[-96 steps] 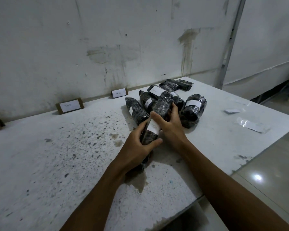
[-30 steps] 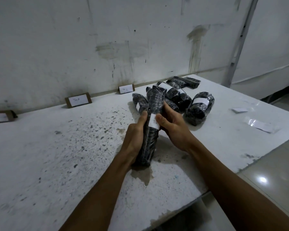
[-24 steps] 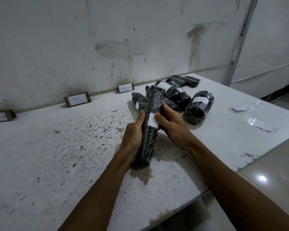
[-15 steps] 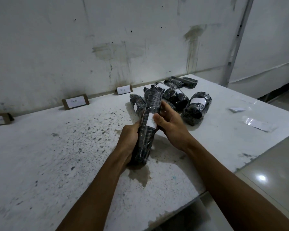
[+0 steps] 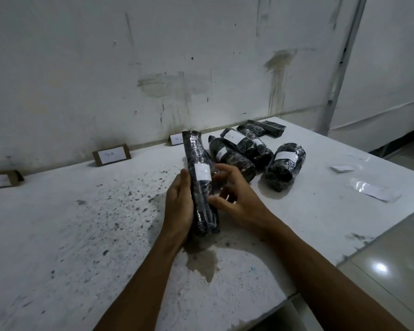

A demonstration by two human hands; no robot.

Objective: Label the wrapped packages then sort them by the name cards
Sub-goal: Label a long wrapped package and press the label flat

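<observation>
Gripping labelled package point(image 5: 202, 185) upright: left hand point(image 5: 178, 206); right hand point(image 5: 234, 199) loose beside.

Name cards point(image 5: 111, 154) line the table's point(image 5: 81, 235) back edge; packages point(image 5: 246, 151) lie right of them.

Package point(image 5: 200, 185) against left hand point(image 5: 179, 206): glossy black wrap with pale glints, white label point(image 5: 202, 172) with faint grey marks. Pile point(image 5: 251, 151) beyond right hand point(image 5: 234, 201): same black shiny wrap, white labels. Name cards point(image 5: 111, 155) far left of the hands: brown card, white centre, grey writing. Table point(image 5: 69, 223): white, black speckles, tan stain near the wrists. Wall point(image 5: 153, 68): dirty white, grey-brown smears. Paper slips point(image 5: 371, 191) right of right hand: white, shiny.
</observation>
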